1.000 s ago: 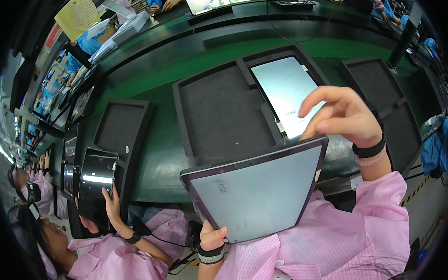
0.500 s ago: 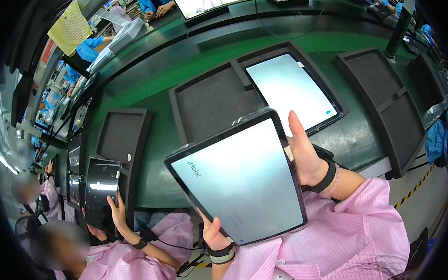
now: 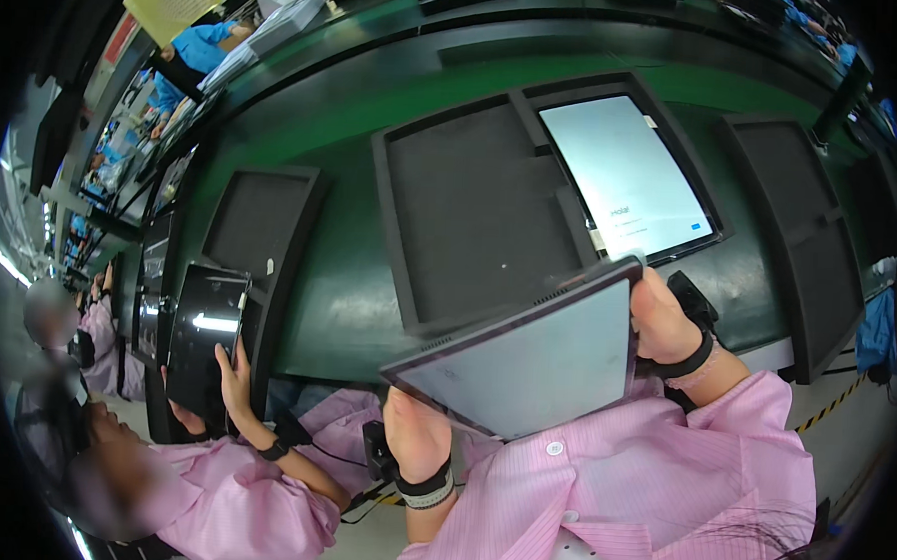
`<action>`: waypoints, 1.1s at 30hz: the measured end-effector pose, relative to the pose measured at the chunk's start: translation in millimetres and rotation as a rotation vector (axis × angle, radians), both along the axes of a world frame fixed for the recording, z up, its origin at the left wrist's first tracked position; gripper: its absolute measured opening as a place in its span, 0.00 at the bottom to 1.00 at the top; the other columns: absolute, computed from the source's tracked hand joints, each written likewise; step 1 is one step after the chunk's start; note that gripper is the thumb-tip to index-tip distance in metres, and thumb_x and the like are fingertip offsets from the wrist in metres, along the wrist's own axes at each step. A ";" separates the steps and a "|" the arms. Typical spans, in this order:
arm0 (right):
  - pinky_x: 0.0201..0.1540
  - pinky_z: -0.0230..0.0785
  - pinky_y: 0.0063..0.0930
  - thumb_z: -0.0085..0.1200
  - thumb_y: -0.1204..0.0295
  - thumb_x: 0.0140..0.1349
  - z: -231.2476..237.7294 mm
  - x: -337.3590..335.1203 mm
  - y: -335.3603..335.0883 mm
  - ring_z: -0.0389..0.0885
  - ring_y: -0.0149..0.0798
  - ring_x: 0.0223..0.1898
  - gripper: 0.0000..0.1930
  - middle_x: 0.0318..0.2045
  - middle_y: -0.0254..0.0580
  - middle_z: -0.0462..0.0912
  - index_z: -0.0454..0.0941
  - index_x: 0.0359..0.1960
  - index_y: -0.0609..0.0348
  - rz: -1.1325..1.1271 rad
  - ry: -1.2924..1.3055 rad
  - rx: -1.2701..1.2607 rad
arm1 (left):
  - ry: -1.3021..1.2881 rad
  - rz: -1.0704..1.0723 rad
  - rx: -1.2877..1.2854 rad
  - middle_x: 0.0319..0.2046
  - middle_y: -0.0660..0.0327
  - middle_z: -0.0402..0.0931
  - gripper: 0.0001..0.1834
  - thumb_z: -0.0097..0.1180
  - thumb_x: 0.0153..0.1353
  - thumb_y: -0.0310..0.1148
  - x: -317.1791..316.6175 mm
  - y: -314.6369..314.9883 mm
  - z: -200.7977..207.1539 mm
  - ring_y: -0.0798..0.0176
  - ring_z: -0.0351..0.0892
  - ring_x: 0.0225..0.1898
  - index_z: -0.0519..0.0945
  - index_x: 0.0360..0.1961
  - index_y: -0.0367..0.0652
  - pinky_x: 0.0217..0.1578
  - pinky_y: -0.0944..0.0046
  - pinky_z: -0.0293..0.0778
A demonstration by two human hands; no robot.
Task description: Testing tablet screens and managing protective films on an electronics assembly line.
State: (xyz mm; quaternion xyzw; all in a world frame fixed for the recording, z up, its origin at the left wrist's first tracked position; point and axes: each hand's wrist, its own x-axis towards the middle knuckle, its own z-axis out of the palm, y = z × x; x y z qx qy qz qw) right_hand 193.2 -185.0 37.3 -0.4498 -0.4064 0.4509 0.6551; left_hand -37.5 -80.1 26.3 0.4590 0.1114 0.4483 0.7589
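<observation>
Between my two hands I hold a black-framed tablet, tilted so its pale lit screen shows at a slant and its top edge points away from me. My left hand grips the lower left corner, and its fingers are hidden behind the tablet. At the upper right side, my right hand closes around the edge, fingers mostly out of sight. Just beyond the held tablet lies a dark foam tray with two compartments. A second tablet with a lit pale screen rests in its right compartment; the left compartment is bare.
To the right stands another dark foam tray, and a further tray lies at the left. Beside me a person in pink holds a dark tablet. A raised ledge runs behind the green worktable.
The held tablet has tipped from facing me to a steep slant, and my hands turned with it. My view has shifted, so the trays sit elsewhere in the picture.
</observation>
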 end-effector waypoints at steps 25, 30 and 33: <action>0.37 0.61 0.17 0.39 0.51 0.63 11.1 16.4 -14.9 0.66 0.24 0.33 0.28 0.32 0.33 0.74 0.67 0.50 0.68 0.130 -0.139 0.031 | 0.112 0.388 0.143 0.41 0.37 0.71 0.23 0.35 0.63 0.37 13.2 -20.6 48.4 0.43 0.74 0.41 0.69 0.44 0.22 0.44 0.50 0.71; 0.35 0.61 0.17 0.39 0.56 0.65 0.2 12.3 -5.5 0.66 0.21 0.32 0.22 0.30 0.32 0.73 0.71 0.42 0.67 0.011 -0.049 0.079 | 0.191 0.335 0.584 0.60 0.35 0.46 0.37 0.42 0.60 0.45 18.7 -31.1 41.8 0.43 0.47 0.63 0.48 0.62 0.32 0.59 0.49 0.50; 0.38 0.63 0.18 0.37 0.57 0.66 10.5 3.4 1.9 0.69 0.23 0.36 0.21 0.34 0.34 0.75 0.70 0.43 0.66 -0.055 0.151 0.162 | -0.348 0.279 0.779 0.64 0.43 0.35 0.41 0.44 0.59 0.46 28.3 -27.1 32.4 0.45 0.35 0.66 0.40 0.63 0.36 0.63 0.50 0.32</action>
